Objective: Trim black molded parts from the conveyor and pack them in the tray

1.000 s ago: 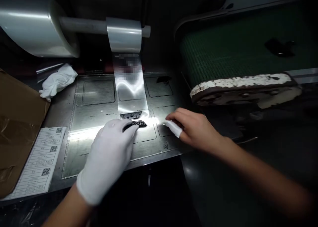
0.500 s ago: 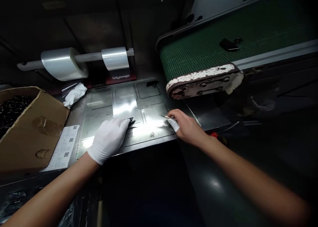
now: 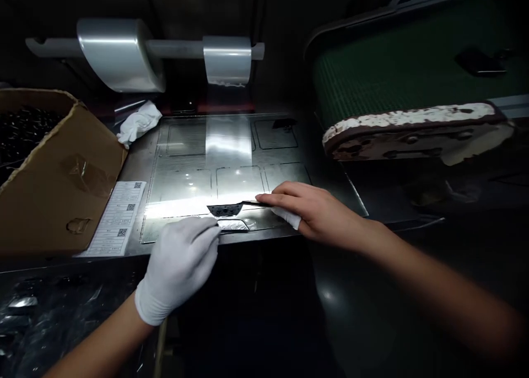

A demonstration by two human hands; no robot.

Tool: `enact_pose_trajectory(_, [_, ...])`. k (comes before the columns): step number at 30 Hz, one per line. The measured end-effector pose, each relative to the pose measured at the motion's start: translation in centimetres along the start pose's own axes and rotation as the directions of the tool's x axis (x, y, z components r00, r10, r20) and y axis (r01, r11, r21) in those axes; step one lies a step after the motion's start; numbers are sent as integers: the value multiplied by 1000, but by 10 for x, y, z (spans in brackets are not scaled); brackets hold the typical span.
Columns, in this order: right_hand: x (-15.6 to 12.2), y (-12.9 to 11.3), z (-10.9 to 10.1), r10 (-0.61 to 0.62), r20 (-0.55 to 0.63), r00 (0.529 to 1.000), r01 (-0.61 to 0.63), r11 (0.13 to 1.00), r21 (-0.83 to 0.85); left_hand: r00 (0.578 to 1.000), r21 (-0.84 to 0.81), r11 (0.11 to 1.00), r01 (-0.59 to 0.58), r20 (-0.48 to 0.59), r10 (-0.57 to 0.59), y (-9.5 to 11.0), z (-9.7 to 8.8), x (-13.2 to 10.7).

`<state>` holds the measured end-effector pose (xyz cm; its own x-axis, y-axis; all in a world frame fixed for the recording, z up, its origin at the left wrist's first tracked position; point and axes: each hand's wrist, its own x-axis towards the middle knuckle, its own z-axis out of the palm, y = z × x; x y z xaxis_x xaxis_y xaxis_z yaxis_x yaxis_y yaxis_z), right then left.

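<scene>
Running its long axis left to right near the front edge of the metal plate (image 3: 182, 182), the small dark part (image 3: 235, 226) is projecting from the pinch of the gloved left hand (image 3: 182, 259), the nearer one, while the right hand (image 3: 312, 208) is pinching a slim dark implement (image 3: 254, 203), pointing it leftward beyond the part's far side.

I read this as a factory workstation. Behind the metal worktop (image 3: 138, 166), a wide roll of film (image 3: 113, 53) and a narrow roll (image 3: 227, 58) share a bar (image 3: 177, 48); off the worktop's right side sits a green conveyor belt (image 3: 392, 69). On its left end I see a cardboard carton (image 3: 53, 196) of small dark parts (image 3: 25, 127) and a code-printed sheet (image 3: 113, 223); at its front edge, the left hand (image 3: 182, 259) is white-gloved.
</scene>
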<state>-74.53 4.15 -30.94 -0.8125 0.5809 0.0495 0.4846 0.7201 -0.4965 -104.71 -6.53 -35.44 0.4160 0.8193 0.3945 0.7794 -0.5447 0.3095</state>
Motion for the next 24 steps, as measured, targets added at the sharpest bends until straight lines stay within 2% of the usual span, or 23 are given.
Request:
enact_pose_trajectory(2, [18,-8,2,-37,54,998,41,996,-74,986,-48,989,141,-80,-145,-9,-8,0])
enact_pose_trajectory(5, [44,-21,8,-88,108,990,105,981,-162,952,-34,956,290,-89,-292,-21,-18,9])
enact_pose_trajectory(9, [68,-35,19,-108,161,981,148,953,-264,967,-29,968,250,48,-249,-30,-18,28])
enact_pose_trajectory(12, [73,-37,22,-101,195,976,158,941,-300,959,-1,971,240,153,-237,-31,-16,36])
enact_pose_trajectory(15, [65,-35,21,-88,207,974,150,940,-306,952,8,970,244,189,-241,-30,-15,37])
enact_pose_trajectory(18, [47,-28,13,-48,189,981,111,936,-334,957,-10,971,237,176,-232,-30,-15,35])
enact_pose_trajectory(24, [-17,-2,-11,37,131,991,19,917,-398,962,-18,972,234,145,-229,-30,-13,32])
